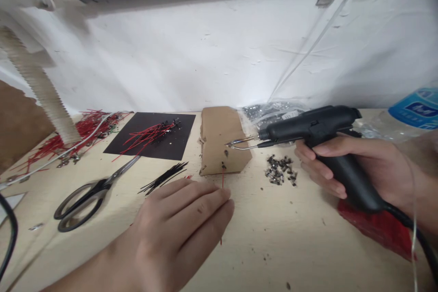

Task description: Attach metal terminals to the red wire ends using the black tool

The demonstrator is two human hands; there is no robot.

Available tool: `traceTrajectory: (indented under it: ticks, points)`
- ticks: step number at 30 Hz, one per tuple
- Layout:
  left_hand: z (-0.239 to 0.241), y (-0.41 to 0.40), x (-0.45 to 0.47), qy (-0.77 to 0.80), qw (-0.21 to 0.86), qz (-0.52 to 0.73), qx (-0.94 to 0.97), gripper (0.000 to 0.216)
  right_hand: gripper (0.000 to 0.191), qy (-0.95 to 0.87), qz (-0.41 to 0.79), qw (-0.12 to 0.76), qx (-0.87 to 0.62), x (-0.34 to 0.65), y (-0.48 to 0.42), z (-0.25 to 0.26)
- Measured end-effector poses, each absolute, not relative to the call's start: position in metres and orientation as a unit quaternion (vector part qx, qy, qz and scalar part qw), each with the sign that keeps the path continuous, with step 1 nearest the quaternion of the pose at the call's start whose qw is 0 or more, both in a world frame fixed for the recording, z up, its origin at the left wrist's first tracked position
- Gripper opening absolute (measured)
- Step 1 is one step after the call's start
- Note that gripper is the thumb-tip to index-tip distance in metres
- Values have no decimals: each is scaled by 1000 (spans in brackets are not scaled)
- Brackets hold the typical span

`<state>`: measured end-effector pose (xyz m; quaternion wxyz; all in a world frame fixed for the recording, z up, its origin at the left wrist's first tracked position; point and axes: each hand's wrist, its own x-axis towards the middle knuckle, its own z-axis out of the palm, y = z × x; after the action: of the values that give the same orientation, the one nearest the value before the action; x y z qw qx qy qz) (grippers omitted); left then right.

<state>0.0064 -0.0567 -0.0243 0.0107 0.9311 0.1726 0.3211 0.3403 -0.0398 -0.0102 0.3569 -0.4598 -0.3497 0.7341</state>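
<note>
My left hand [186, 223] lies low over the table, fingers pressed together on a thin red wire [223, 178]. The wire's far end meets a small black component [223, 165] at the near edge of a piece of cardboard [222, 123]. In my right hand [356, 164] is a black soldering gun [308, 125], gripped by its handle. Its metal tip and feed tube point left, just above the cardboard and apart from the component. A dark burnt spot [226, 153] marks the cardboard under the tip.
Small metal-and-black components [280, 169] lie right of the cardboard. Red wires [147, 136] rest on a black sheet [178, 146]; black tubes [164, 177] and scissors [92, 196] lie nearer. More red wires [92, 125], a plastic bag [273, 112] and a blue-labelled package [415, 109] stand behind.
</note>
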Motion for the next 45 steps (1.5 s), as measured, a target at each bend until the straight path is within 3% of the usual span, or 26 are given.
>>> traceTrajectory:
  ticks: [45]
  points:
    - [-19,-59,17,138,4,296,945,28,19,-344,733,339,-480,339,-40,-7]
